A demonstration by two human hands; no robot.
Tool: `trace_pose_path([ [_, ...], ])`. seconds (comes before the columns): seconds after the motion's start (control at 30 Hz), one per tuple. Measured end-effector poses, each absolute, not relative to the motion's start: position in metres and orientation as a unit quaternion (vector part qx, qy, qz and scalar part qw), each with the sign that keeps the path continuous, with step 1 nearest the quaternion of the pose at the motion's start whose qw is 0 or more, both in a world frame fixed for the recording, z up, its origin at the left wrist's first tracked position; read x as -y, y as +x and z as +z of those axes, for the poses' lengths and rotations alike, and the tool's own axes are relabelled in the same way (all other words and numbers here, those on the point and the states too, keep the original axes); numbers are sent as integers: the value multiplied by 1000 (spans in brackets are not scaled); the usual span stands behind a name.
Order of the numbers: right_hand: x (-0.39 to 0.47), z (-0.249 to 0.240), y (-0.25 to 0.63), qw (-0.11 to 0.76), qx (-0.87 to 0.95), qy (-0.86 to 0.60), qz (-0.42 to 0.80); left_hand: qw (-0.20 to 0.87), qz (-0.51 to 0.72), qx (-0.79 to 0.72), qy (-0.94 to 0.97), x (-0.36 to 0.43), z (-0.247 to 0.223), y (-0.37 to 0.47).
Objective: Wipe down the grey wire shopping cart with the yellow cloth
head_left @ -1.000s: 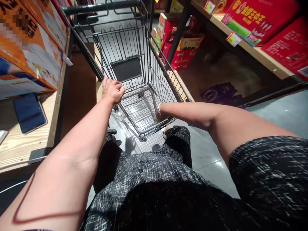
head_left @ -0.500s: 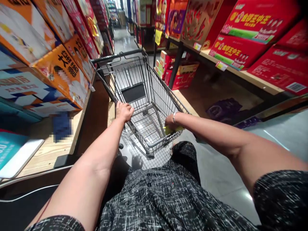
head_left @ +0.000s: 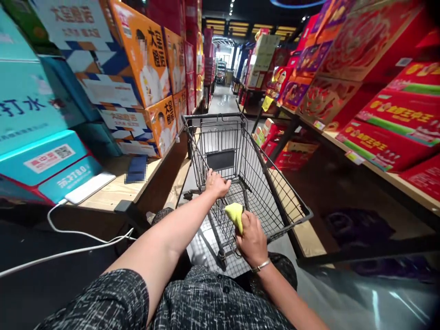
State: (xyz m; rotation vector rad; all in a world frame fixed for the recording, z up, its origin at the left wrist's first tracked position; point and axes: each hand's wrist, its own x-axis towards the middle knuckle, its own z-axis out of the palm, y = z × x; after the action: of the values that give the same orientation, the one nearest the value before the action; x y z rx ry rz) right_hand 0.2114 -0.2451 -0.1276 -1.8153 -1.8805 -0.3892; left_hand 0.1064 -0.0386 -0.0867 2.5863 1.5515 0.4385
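A black wire shopping cart point(head_left: 285, 201) stands on the floor before me, between two rows of shelves. My left hand point(head_left: 217, 184) is closed over the cart's left rim. In my right hand point(head_left: 253, 236), closed and wearing a silver bracelet at the wrist, is a yellow cloth point(head_left: 234, 214), part of which sticks out beyond the fingers. The right hand is near the cart's close edge; whether it touches the wire is hard to tell. No goods show in the cart's basket.
Orange boxes point(head_left: 144, 59), turquoise boxes point(head_left: 24, 110), a white device point(head_left: 90, 188) with a cable and a dark blue item point(head_left: 136, 168) occupy the left shelf. Red boxes point(head_left: 402, 114) line the right shelf. An aisle point(head_left: 220, 98) runs ahead.
The view has tilted up and shifted left. My right hand has moved from the cart's right side to its near left part, and the yellow cloth now shows more fully. My left hand still grips the rim.
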Motion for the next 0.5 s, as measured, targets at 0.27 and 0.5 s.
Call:
trace_pose_path([
  [0.27,248,-142,285,292,696,-628,-189,88,72,-480,870,54,-79,140],
  [0.5,258,-159,382,309,671,-658,-147,163,-26,-395,904,63,-58,182],
])
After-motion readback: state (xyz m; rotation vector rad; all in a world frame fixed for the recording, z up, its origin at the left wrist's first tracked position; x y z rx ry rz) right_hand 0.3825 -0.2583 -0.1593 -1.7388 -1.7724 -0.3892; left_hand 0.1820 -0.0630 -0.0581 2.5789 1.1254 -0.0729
